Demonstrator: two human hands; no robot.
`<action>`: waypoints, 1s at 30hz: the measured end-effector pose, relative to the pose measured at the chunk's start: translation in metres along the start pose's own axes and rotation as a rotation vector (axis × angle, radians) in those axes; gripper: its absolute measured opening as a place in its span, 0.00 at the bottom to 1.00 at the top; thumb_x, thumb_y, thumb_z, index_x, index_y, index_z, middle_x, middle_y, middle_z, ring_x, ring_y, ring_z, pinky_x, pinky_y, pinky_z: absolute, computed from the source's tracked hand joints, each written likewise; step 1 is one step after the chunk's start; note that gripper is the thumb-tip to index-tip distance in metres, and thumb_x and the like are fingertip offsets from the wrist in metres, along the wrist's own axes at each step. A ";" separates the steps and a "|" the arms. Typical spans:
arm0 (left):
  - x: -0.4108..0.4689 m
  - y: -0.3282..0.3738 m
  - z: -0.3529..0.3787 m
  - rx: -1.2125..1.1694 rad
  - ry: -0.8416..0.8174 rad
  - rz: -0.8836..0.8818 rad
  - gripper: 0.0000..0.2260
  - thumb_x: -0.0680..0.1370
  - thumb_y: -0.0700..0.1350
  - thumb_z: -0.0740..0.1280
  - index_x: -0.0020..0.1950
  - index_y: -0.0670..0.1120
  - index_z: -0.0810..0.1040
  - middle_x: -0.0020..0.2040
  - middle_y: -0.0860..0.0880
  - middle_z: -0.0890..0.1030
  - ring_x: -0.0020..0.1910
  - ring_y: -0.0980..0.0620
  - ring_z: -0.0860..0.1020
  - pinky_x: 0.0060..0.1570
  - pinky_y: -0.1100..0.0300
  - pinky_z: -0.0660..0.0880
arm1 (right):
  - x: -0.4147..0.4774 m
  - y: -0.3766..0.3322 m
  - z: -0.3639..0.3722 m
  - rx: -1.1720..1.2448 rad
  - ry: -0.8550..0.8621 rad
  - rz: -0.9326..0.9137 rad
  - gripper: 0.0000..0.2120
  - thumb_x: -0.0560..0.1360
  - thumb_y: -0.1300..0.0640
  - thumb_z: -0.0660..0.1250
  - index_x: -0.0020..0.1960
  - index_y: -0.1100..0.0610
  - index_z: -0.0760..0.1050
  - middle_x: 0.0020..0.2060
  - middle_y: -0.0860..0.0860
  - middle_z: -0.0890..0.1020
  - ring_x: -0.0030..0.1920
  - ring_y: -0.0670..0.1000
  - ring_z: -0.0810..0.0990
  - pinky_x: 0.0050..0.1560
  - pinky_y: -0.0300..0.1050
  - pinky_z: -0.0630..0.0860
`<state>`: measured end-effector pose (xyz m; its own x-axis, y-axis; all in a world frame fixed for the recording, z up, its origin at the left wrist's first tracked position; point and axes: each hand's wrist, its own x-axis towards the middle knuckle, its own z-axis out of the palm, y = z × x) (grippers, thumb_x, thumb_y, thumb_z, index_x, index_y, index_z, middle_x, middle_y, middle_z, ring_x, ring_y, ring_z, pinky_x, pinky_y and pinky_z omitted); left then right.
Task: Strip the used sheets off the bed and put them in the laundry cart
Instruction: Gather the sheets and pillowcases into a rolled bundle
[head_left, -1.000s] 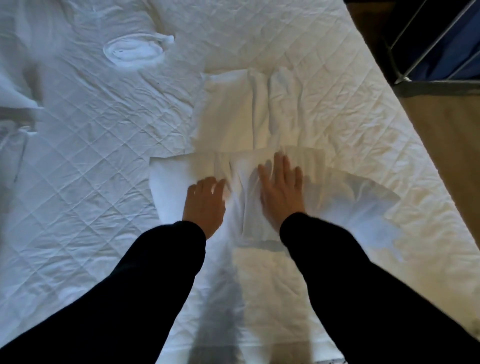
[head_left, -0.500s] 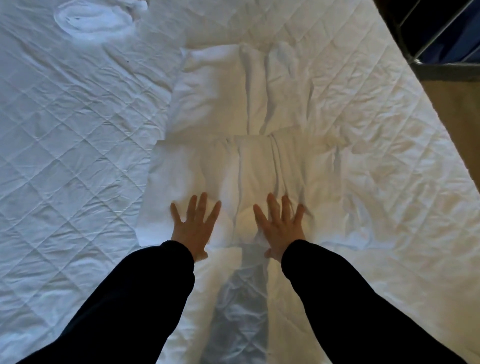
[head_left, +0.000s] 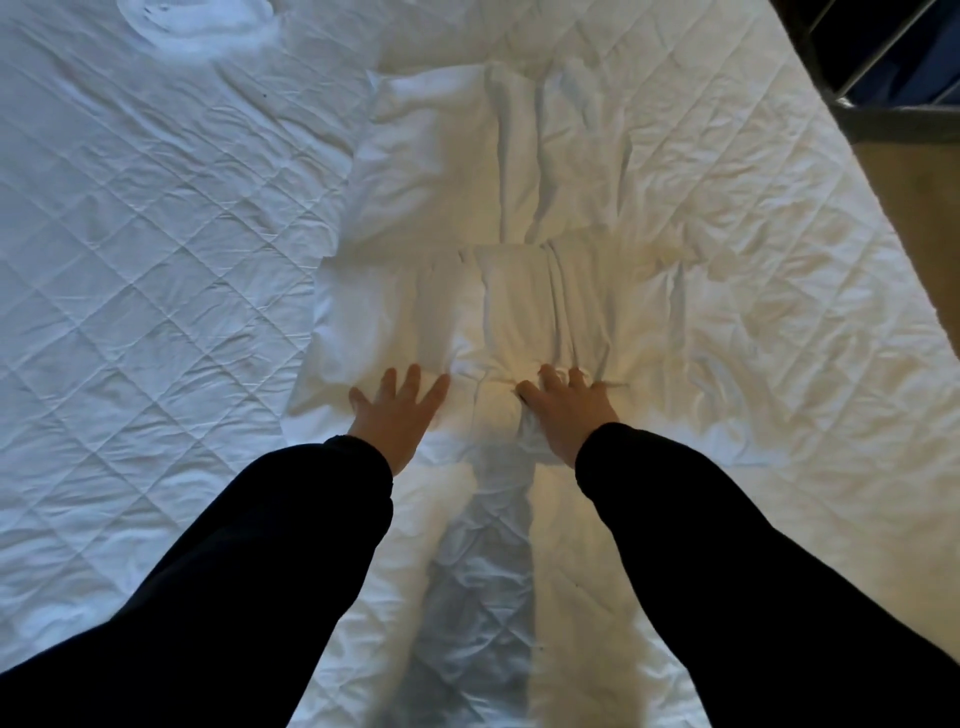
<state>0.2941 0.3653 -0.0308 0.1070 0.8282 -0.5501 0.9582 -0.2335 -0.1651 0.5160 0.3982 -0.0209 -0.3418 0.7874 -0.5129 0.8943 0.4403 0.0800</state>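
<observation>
A folded white sheet (head_left: 498, 291) lies in a long strip down the middle of the quilted mattress (head_left: 156, 260). My left hand (head_left: 397, 415) presses flat on the sheet's near fold, fingers spread. My right hand (head_left: 569, 410) rests beside it with fingertips curled into the cloth, bunching a small ridge between the two hands. Both arms wear dark sleeves. The laundry cart (head_left: 883, 67), a metal frame with dark blue fabric, shows at the top right corner beyond the bed's edge.
A crumpled white ring of elastic-edged cloth (head_left: 192, 21) lies on the mattress at the top left. Tan carpet (head_left: 914, 208) runs along the bed's right side beneath the cart.
The folded sheet now lies flatter and wider. Both hands slid toward me along it; my right hand went from flat and spread to curling its fingers into the cloth.
</observation>
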 end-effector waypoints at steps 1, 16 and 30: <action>-0.006 0.001 0.001 -0.005 -0.008 0.005 0.34 0.81 0.40 0.57 0.77 0.54 0.36 0.78 0.44 0.45 0.76 0.38 0.50 0.64 0.33 0.63 | -0.007 -0.002 -0.001 0.010 -0.016 0.000 0.23 0.78 0.56 0.60 0.71 0.48 0.57 0.72 0.57 0.60 0.67 0.65 0.65 0.60 0.65 0.69; -0.162 0.034 0.041 -0.157 -0.241 0.084 0.33 0.80 0.40 0.57 0.77 0.57 0.42 0.78 0.48 0.48 0.76 0.43 0.52 0.64 0.37 0.64 | -0.150 -0.062 0.036 0.122 -0.222 -0.101 0.24 0.74 0.60 0.64 0.68 0.50 0.63 0.58 0.55 0.72 0.55 0.62 0.78 0.47 0.54 0.74; -0.210 0.015 0.000 -0.173 -0.043 0.084 0.24 0.78 0.45 0.58 0.73 0.59 0.62 0.69 0.52 0.71 0.67 0.49 0.70 0.63 0.55 0.65 | -0.183 -0.057 -0.021 0.227 -0.281 -0.168 0.18 0.70 0.54 0.66 0.60 0.48 0.73 0.50 0.52 0.80 0.49 0.57 0.80 0.45 0.47 0.77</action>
<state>0.2861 0.1883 0.0825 0.1805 0.7863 -0.5909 0.9782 -0.2064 0.0242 0.5212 0.2380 0.0861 -0.4249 0.5497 -0.7192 0.8843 0.4219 -0.2000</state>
